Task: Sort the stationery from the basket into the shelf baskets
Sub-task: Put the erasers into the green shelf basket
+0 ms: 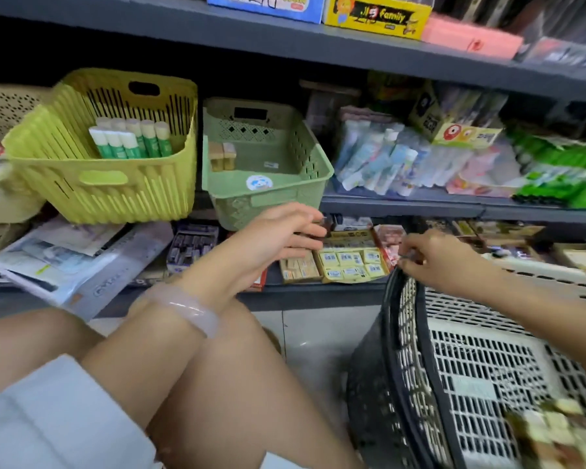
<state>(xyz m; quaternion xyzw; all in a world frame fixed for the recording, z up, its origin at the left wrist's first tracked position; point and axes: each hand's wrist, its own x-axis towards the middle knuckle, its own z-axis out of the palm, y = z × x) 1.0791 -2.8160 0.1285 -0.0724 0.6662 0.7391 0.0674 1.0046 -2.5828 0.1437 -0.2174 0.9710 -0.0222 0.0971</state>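
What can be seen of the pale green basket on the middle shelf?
The pale green basket looks like moulded plastic, rectangular, with lattice-perforated walls, a handle cut-out in its far wall and a round sticker on its near rim. It sits tilted forward over the shelf edge, beside the yellow basket. It is mostly bare inside: a few small tan blocks stand in the left corner and a small label lies on the floor. Neither hand touches it; the left hand hovers just below.

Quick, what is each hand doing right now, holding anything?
Left hand: fingers loosely extended near the lower shelf; whether it holds anything cannot be told.
Right hand: fingers curled, pinching a small metallic item above the black basket.
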